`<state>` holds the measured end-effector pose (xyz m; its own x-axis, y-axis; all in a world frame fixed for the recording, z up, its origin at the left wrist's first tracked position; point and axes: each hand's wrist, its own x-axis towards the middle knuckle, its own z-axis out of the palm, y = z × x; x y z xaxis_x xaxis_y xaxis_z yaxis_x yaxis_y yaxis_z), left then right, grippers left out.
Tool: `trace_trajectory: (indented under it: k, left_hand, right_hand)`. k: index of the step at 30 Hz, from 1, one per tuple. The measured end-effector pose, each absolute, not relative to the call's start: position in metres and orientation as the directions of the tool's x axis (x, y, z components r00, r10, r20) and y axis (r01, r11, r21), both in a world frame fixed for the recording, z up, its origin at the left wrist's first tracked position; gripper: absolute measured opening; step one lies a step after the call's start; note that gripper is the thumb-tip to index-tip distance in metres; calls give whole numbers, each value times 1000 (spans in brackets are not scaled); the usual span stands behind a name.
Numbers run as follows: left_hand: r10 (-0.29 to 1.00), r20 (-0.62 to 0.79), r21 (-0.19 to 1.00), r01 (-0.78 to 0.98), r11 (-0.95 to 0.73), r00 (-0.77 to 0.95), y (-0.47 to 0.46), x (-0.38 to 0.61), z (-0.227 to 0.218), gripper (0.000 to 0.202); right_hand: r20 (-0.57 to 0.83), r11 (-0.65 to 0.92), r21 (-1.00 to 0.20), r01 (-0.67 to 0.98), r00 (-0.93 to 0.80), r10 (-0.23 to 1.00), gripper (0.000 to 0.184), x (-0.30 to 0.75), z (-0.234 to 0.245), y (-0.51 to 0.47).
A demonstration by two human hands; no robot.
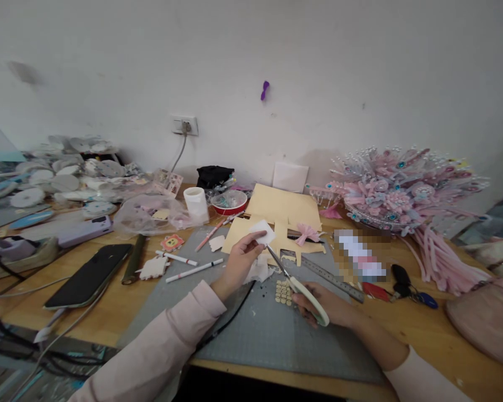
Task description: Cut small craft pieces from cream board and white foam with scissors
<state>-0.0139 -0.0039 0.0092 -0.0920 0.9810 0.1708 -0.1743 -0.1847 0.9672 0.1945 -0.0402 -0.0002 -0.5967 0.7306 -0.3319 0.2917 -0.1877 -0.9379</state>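
My left hand [245, 258] is closed, pinching a small piece of white paper [263, 230] by its near edge. In my right hand [324, 304] are scissors [305, 293] with pale green-and-white handles, the fingers wrapped round the loops. Their metal blades point up and to the left, with the tips at or close to the paper's lower right side; whether they touch it I cannot tell. Crumpled white scraps [260, 271] lie below my left hand. Beneath both hands spreads a grey cutting mat [272, 346], with small round beige pieces [283, 291] beside the right hand.
Cut yellow card [283, 204] and a metal ruler [333, 279] lie beyond the hands. Pens [195, 270], a black phone [90, 276] and cables are to the left. A pink beaded headdress [402, 192] stands at the right, near keys [402, 282]. A white roll [196, 205] stands behind.
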Motion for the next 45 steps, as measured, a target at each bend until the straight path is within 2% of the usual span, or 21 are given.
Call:
trace_trajectory:
  k: [5,10,17,22,32,45]
  left_hand:
    - [982,165,973,-147,-178,-94,-5,-15,10,39]
    - [982,155,970,-169,-172,-106,-3,-15,8,39]
    - [982,149,964,-202,-171,-120,-3,-14,9,35]
    - [979,153,975,-140,-172,-134,-2,-15,8,38]
    - [983,157,977,-134,-169,-95,-2,-15,8,38]
    - [983,162,974,-145,-173,-88,-2,-14,8,37]
  right_hand:
    - [-358,-234,-930,283,-562,746,44,193,-8,-41]
    - [-355,-263,-933,244,-512,783,51,194,-7,-45]
    - [-343,-339,-935,109,-531,775,56,198,-6,-41]
    - [-370,-359,-925,127,-523,768,51,197,-15,-37]
    - [-380,-354,-922,159,-552,742,43,197,-15,-37]
    - [-401,-369,-913,176,-563,723,45,199,-16,-36]
